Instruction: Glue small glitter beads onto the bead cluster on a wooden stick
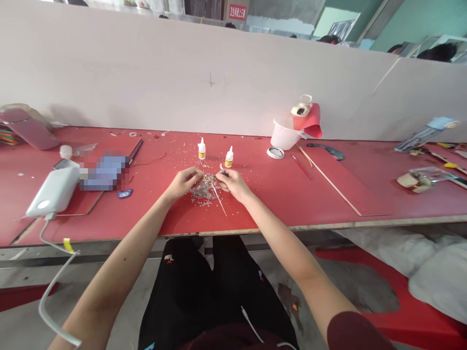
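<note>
A loose pile of tiny multicoloured pieces lies on the red tabletop between my hands. My left hand is at the pile's left edge, thumb and fingertips pinched together; anything between them is too small to make out. On the right side of the pile, my right hand is closed on a small pale item whose tip shows above the fingers, too small to name. A thin white stick lies across the pile's right side. Behind the hands stand two small white bottles with yellow labels, one on the left and one on the right.
A white power bank with a cable, a blurred blue item and a pink bottle lie left. At right are a white bucket, a round lid, a brush and a red board.
</note>
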Tool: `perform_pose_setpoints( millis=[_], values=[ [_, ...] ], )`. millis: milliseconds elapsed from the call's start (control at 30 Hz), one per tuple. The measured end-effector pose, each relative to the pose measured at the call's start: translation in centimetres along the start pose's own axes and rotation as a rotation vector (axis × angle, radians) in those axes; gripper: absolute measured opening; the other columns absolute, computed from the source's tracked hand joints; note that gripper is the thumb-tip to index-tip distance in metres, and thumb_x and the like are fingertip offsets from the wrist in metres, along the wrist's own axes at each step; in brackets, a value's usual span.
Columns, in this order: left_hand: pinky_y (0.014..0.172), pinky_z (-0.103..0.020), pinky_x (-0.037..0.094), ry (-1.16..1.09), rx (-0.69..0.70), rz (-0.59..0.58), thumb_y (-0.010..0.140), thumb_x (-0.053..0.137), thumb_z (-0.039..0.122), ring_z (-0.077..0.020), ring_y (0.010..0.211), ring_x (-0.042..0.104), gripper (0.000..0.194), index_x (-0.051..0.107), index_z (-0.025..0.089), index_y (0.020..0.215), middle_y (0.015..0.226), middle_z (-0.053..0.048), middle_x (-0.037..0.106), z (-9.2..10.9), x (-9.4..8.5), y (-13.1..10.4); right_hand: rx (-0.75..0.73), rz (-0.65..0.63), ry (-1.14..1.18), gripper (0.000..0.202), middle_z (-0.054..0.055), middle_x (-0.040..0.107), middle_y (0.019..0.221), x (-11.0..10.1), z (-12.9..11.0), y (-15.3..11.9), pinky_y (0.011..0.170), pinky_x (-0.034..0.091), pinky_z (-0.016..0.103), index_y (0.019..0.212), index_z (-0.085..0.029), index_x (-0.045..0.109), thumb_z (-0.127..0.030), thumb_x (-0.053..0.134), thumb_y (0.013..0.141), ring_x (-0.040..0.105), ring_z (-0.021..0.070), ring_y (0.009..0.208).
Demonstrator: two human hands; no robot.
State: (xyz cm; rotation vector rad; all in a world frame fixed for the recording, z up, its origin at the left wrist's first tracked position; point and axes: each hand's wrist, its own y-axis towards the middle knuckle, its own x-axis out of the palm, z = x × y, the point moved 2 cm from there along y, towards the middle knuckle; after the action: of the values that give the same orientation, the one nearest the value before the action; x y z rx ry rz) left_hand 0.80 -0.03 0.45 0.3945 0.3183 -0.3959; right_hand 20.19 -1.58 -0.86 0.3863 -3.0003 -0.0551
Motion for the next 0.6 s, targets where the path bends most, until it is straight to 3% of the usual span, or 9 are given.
perform_pose_setpoints(
  millis=[267,533,600],
  values=[
    [0.050,-0.025,0.042,-0.060,-0.031,-0.010,0.082,0.056,0.030,-0.0114,0.050,0.053,0.015,0.058,0.017,0.074,0.060,0.000,0.058,-0.1,-0.2,0.0,-0.031,-0.006,0.004,0.029,0.000,0.064,0.065,1.8,0.6,-0.6,0.040,0.020,0.024,0.077,-0.022,0.053,-0.047,0.067,0.077,0.030,0.0052,0.041],
    [0.050,-0.024,0.040,-0.008,-0.031,-0.082,0.089,0.045,0.029,-0.0098,0.045,0.049,0.036,0.050,0.018,0.055,0.050,0.000,0.055,0.1,-0.2,-0.2,-0.054,0.095,0.012,0.032,-0.001,0.064,0.066,1.7,0.3,-0.6,0.039,0.021,0.024,0.076,-0.021,0.053,-0.049,0.068,0.076,0.029,0.0042,0.041],
    [0.049,-0.023,0.040,-0.074,-0.036,-0.057,0.092,0.046,0.034,-0.0094,0.045,0.049,0.036,0.053,0.016,0.062,0.051,0.000,0.055,0.4,-0.2,-0.2,-0.061,0.130,0.002,0.032,0.000,0.065,0.066,1.6,0.2,-0.6,0.039,0.021,0.023,0.077,-0.021,0.054,-0.050,0.068,0.076,0.028,0.0040,0.041]
  ],
)
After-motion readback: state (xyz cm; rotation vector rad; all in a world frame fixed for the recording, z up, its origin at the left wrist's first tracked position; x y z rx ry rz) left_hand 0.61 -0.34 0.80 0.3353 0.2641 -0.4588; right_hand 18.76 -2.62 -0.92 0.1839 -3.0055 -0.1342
